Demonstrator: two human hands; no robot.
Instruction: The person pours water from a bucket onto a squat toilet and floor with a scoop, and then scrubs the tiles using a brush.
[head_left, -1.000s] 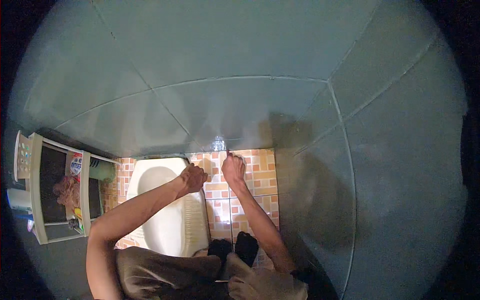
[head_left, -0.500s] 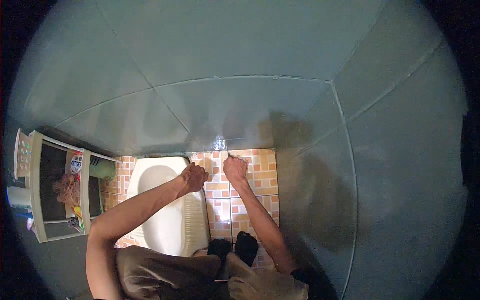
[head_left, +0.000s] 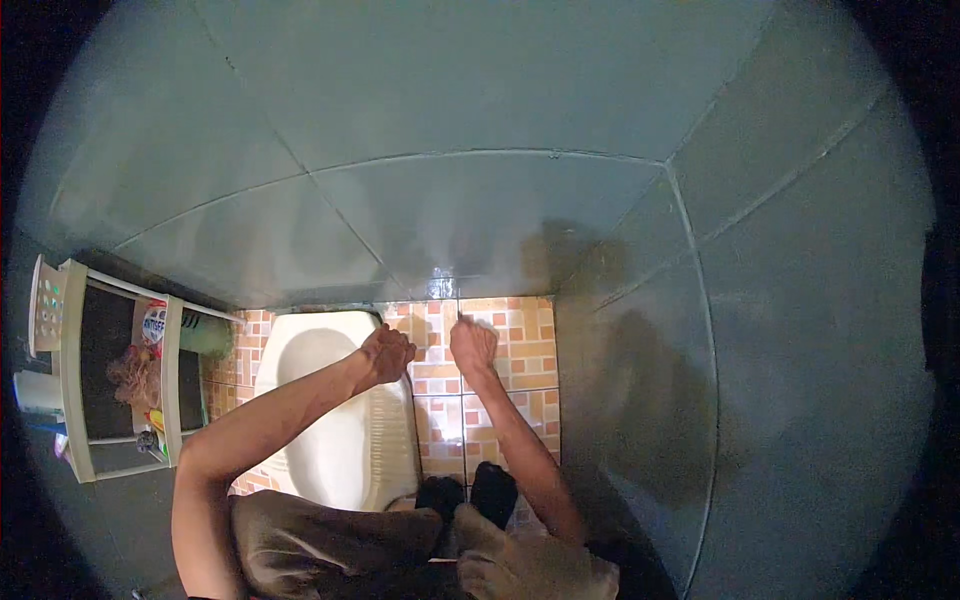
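Note:
My left hand (head_left: 388,353) is closed, its fingers curled, above the right rim of a cream squat toilet (head_left: 395,445). A short way to its right, over the patterned floor tiles (head_left: 525,350), my right hand (head_left: 473,346) is also closed in a fist. The two hands are apart, at about the same height in the picture. Whatever either one grips, if anything, is hidden by the curled fingers.
Grey-green walls (head_left: 450,215) rise ahead and on the right. At the left stands a cream plastic shelf rack (head_left: 72,370) with a white perforated basket (head_left: 47,305), a brownish mesh scrubber (head_left: 133,377) and several packages. My dark-covered feet (head_left: 492,492) are below the hands.
My right hand has drawn slightly back toward me, its fist still closed. My left hand stays almost in the same place.

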